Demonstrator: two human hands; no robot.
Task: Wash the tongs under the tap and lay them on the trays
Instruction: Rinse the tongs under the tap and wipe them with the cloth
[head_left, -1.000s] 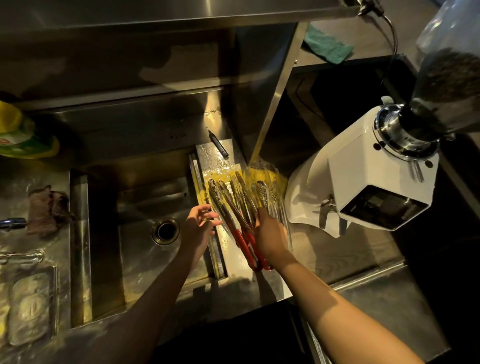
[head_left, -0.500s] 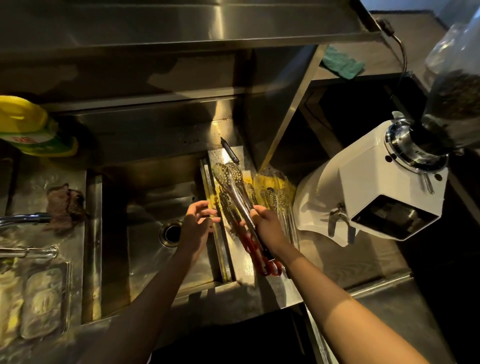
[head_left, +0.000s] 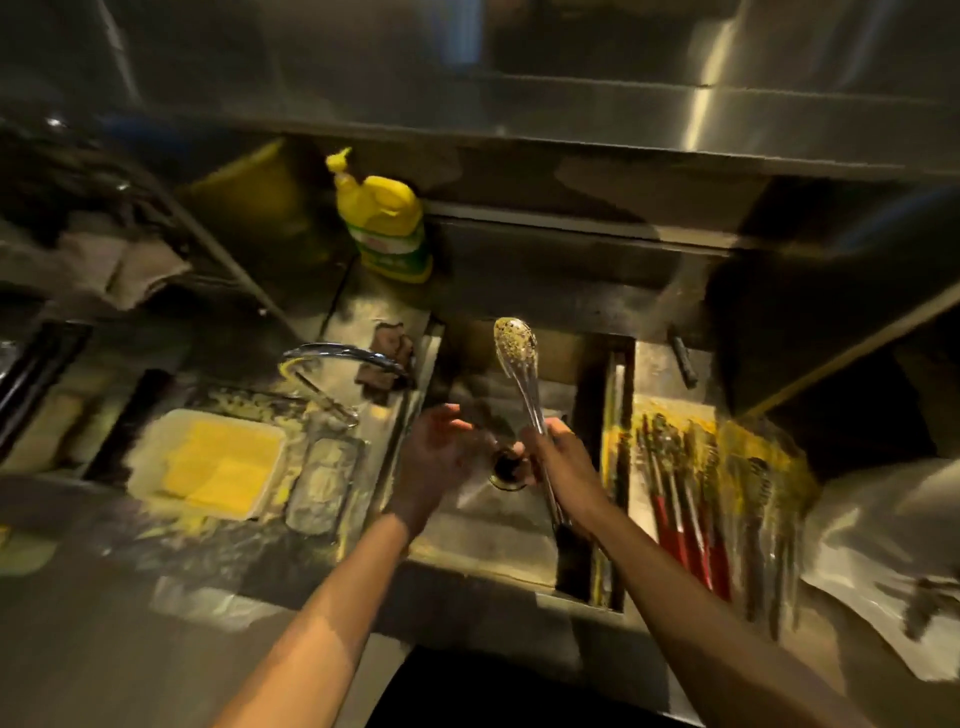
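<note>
My right hand (head_left: 563, 457) grips a pair of steel tongs (head_left: 522, 371) by the middle, over the sink (head_left: 467, 540). Their perforated, food-speckled head points away from me and their dark handle end sticks out below my wrist. My left hand (head_left: 434, 452) hovers just left of them above the drain (head_left: 506, 467), fingers relaxed and holding nothing. The curved tap (head_left: 343, 356) reaches in from the left; no water shows. Several more tongs (head_left: 691, 514), some with red handles, lie on the yellow-smeared counter to the right of the sink.
A yellow dish-soap bottle (head_left: 387, 223) stands behind the sink. A white tray with yellow contents (head_left: 208, 462) sits on the messy left counter, a dark cloth (head_left: 387, 353) beside the tap. A white machine (head_left: 883, 551) is at the far right, a steel shelf (head_left: 623, 104) overhead.
My right hand has lifted one pair of tongs off the pile and carried it left over the sink. My view has swung left, bringing the tap, soap bottle and white tray into sight.
</note>
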